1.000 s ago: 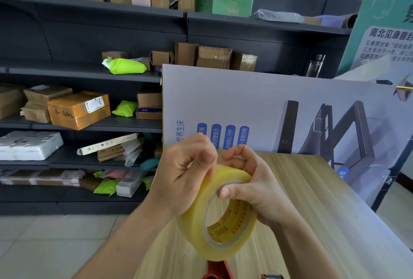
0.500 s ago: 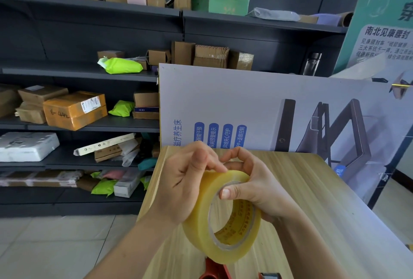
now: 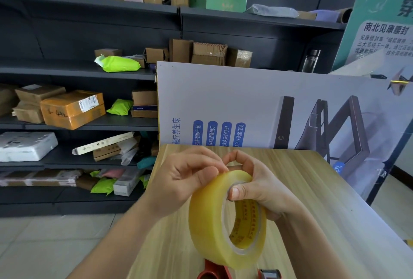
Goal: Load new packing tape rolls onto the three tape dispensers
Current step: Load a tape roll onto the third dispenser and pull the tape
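Now, tape roll (image 3: 206, 216) upright, core axis horizontal.

Packing tape roll (image 3: 207, 218): clear, yellowish, wide, looks full. Card core is printed yellow with red lettering. It stands on edge, slightly tilted, with the core opening facing right and towards the camera. It is held above the bench (image 3: 301, 167). Right hand (image 3: 261, 189) grips it, thumb on the core rim; left hand (image 3: 185, 178) pinches at the top rim.

Tape dispenser (image 3: 212, 271): only a red part shows at the bottom edge, just below the roll, probably lying on the bench.
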Demonstrator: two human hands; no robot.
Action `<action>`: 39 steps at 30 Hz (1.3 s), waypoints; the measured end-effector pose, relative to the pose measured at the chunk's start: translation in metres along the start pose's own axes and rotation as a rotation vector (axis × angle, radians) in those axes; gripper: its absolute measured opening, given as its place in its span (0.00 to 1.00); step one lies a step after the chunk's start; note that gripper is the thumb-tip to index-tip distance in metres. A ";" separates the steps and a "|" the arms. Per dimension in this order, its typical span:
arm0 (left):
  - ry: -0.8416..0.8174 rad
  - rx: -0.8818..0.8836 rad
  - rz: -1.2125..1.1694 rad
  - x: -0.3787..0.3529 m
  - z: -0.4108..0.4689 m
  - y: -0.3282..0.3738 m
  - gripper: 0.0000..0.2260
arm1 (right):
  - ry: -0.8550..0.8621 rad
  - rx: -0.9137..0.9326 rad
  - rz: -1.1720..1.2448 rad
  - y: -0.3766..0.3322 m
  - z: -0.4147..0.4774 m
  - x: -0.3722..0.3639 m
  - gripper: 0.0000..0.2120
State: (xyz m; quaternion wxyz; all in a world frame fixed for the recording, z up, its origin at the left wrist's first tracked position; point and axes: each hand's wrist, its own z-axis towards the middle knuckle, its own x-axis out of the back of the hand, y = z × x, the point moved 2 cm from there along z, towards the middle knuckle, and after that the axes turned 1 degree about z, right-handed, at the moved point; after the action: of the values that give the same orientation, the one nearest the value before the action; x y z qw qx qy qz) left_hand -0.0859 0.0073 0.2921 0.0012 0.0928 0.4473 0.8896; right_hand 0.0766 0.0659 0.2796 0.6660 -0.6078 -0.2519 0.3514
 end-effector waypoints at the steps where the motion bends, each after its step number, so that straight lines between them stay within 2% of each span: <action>1: -0.060 0.034 -0.004 0.003 0.002 0.001 0.18 | -0.020 -0.008 -0.007 0.000 0.000 0.000 0.38; 4: -0.165 0.097 0.046 0.011 0.008 0.007 0.16 | -0.041 -0.024 -0.030 0.003 0.002 0.000 0.39; 8: -0.178 0.113 0.070 0.013 0.014 0.010 0.06 | -0.045 -0.024 -0.020 0.005 0.005 0.001 0.40; 12: -0.236 0.062 0.260 0.004 0.015 0.009 0.06 | -0.059 -0.023 0.029 0.009 0.005 0.005 0.40; 16: -0.107 -0.061 0.365 -0.004 0.010 0.008 0.07 | -0.025 -0.007 0.137 0.014 0.003 0.009 0.40; 21: 0.121 -0.052 0.338 -0.008 0.006 0.006 0.09 | -0.026 0.006 0.212 0.013 0.002 0.013 0.36; 24: 0.160 -0.025 0.364 -0.009 0.010 0.007 0.07 | -0.028 -0.001 0.232 0.014 0.002 0.012 0.35; 26: 0.173 -0.007 0.386 -0.008 0.013 0.007 0.07 | 0.028 -0.008 0.202 0.018 0.002 0.010 0.34; 31: 0.321 0.126 0.582 0.005 0.019 -0.007 0.07 | 0.371 -0.052 -0.065 0.034 0.003 -0.004 0.25; 33: 0.367 0.218 0.630 0.008 0.019 -0.018 0.08 | 0.477 -0.064 -0.101 0.043 0.005 -0.008 0.29; 36: 0.410 0.331 0.683 0.008 0.016 -0.035 0.08 | 0.597 -0.051 -0.125 0.053 0.006 -0.011 0.40; 37: 0.416 0.370 0.697 0.008 0.014 -0.042 0.08 | 0.592 -0.028 -0.132 0.056 0.007 -0.013 0.41; 39: 0.423 0.463 0.696 0.012 0.011 -0.056 0.08 | 0.583 0.024 -0.191 0.063 0.005 -0.016 0.37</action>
State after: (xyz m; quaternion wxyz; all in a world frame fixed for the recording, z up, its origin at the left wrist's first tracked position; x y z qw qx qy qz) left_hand -0.1002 0.0502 0.2557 -0.4093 0.0516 0.5667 0.7132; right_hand 0.0529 0.0579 0.2197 0.7475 -0.6486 -0.1020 0.1010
